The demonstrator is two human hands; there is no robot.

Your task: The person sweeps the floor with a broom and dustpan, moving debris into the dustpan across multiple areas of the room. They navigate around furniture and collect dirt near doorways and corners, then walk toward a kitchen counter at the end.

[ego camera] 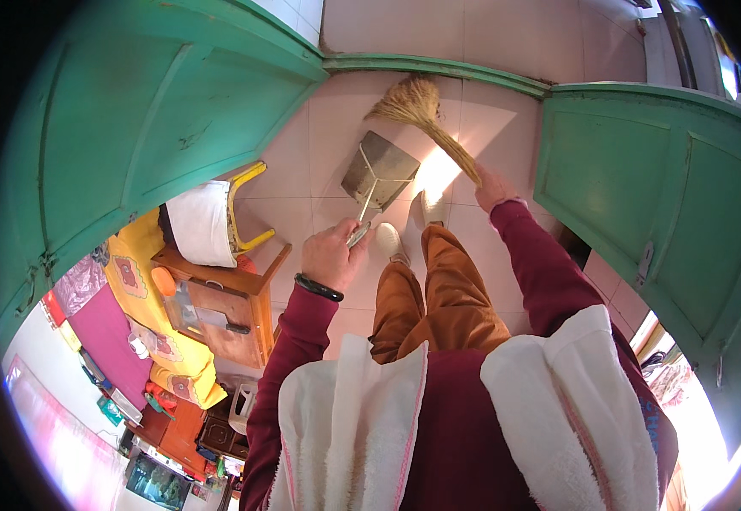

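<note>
My right hand (496,189) grips the handle of a straw broom (437,124). The broom's bristles fan out on the tiled floor close to a green door sill (434,65). In my left hand (334,254) is the end of the long handle of a metal dustpan (381,167), which forks where it meets the pan. The pan rests on the floor in front of my shoes, apart from the broom head. A little dark debris (439,114) shows beside the bristles.
Green door leaves stand on the left (153,115) and right (651,191). At left are a yellow-framed chair (249,179) with a white cloth, a wooden cabinet (230,306) and a yellow-covered surface (179,345). Pinkish tiles (396,25) continue beyond the sill.
</note>
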